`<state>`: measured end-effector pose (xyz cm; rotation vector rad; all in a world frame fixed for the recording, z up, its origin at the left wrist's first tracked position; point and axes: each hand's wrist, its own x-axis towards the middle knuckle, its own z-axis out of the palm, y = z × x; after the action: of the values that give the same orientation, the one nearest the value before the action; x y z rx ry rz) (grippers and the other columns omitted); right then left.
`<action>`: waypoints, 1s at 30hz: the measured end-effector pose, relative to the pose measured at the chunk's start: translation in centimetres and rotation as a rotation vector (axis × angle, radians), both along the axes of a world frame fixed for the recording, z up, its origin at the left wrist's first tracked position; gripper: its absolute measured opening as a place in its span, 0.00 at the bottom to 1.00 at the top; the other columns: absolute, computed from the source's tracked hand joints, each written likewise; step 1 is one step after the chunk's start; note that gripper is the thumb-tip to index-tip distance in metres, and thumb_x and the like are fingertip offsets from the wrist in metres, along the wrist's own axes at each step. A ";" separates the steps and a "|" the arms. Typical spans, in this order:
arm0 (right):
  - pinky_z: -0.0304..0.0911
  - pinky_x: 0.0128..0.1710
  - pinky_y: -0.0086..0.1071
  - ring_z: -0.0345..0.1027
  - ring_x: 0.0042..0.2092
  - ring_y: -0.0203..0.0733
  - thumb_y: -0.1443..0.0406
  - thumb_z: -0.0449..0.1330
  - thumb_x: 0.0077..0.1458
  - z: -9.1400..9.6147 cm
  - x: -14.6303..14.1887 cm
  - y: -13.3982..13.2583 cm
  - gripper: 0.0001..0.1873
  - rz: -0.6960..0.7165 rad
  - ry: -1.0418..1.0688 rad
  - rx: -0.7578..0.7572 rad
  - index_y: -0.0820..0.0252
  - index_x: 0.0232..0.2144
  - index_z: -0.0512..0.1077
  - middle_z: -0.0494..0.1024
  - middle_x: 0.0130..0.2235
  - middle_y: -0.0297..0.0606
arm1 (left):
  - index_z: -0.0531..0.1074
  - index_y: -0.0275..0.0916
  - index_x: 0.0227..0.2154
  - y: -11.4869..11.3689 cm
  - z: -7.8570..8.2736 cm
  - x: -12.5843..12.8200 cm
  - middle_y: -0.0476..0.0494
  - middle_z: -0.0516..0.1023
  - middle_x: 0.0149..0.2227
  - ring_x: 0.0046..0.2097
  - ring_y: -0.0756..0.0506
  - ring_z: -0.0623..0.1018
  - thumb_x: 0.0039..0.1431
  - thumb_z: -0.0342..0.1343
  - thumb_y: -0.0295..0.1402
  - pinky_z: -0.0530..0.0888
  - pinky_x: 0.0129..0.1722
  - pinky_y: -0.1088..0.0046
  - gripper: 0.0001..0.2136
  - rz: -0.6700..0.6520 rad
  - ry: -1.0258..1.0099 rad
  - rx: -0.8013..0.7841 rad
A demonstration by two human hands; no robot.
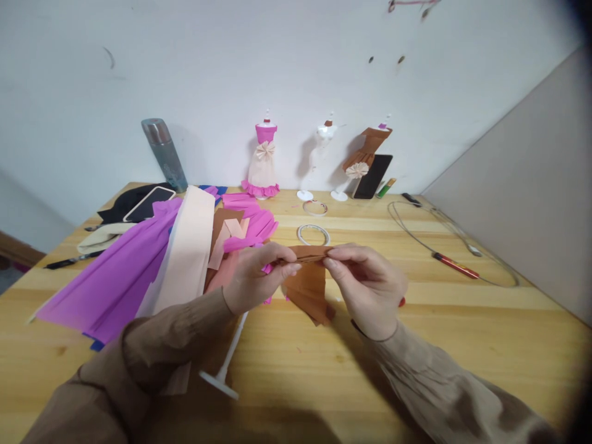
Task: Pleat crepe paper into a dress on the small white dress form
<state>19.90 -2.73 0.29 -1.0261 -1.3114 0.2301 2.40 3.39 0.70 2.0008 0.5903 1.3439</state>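
My left hand (261,271) and my right hand (367,283) are raised above the table, thumbs and forefingers pinched. Stretched between them is a folded strip of brown crepe paper (313,253). Below it hangs or lies a larger brown crepe paper piece (305,290); I cannot tell whether the two are joined. A white stand (224,370) with a flat base lies tilted under my left forearm, its upper end hidden. Just beyond my fingers are a roll of white tape (313,235) and a second tape roll (315,208).
Purple crepe paper (115,277), cream paper (185,246) and pink paper (254,219) pile up at left, near a phone (150,204) and a flask (164,154). Along the wall stand a pink-dressed mannequin (266,154), a bare mannequin (324,148) and a brown-dressed mannequin (370,148). A red corded tool (456,265) lies right.
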 end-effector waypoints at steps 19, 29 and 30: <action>0.69 0.35 0.30 0.72 0.34 0.36 0.72 0.65 0.53 -0.5 0.3 0.2 0.08 0.101 -0.069 -0.061 0.54 0.35 0.75 0.78 0.33 0.32 | 0.70 0.38 0.26 0.8 -0.5 0.1 0.51 0.77 0.23 0.23 0.54 0.73 0.56 0.61 0.25 0.69 0.23 0.79 0.06 -0.056 -0.027 0.055; 0.67 0.35 0.34 0.73 0.34 0.39 0.71 0.64 0.55 -0.7 0.6 0.3 0.06 0.126 -0.111 -0.115 0.55 0.31 0.74 0.78 0.31 0.33 | 0.76 0.38 0.35 1.2 -1.3 0.1 0.47 0.81 0.27 0.27 0.51 0.80 0.59 0.60 0.28 0.75 0.28 0.77 0.03 -0.154 -0.112 -0.086; 0.67 0.35 0.34 0.73 0.34 0.39 0.71 0.63 0.56 -0.7 0.6 0.3 0.05 0.123 -0.112 -0.123 0.55 0.31 0.74 0.78 0.31 0.33 | 0.76 0.38 0.35 1.3 -1.3 0.1 0.47 0.81 0.27 0.27 0.51 0.80 0.59 0.60 0.28 0.75 0.28 0.78 0.03 -0.154 -0.109 -0.079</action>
<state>20.49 -2.43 -0.40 -1.0756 -1.4787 0.3542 2.51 4.64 -0.64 1.8569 0.4239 1.3059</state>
